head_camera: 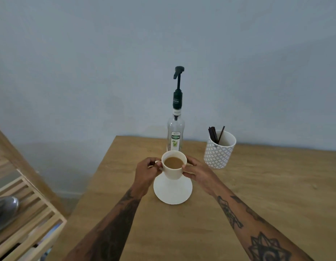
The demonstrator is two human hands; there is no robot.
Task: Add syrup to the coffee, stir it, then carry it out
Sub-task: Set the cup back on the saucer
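Pale wooden surface (pixel 257 194) against grey-blue wall. Near far edge, cream ceramic cup of milky coffee (pixel 173 164) above round white saucer (pixel 172 193), clasped by left hand (pixel 146 172) and right hand (pixel 198 171), fingers (pixel 188 167) curled around it. Behind, clear glass pump bottle (pixel 175 132) labelled "TEISSEIRE".

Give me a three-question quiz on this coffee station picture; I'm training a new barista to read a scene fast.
1. True or false: the cup rests flat on the saucer.
2. Which way does the nozzle on the syrup bottle point? A) left in the picture B) right in the picture C) straight at the wall
3. What stands in the patterned pot?

Key
1. False: the left hand and the right hand hold it raised above the saucer.
2. A.
3. Dark stir sticks.
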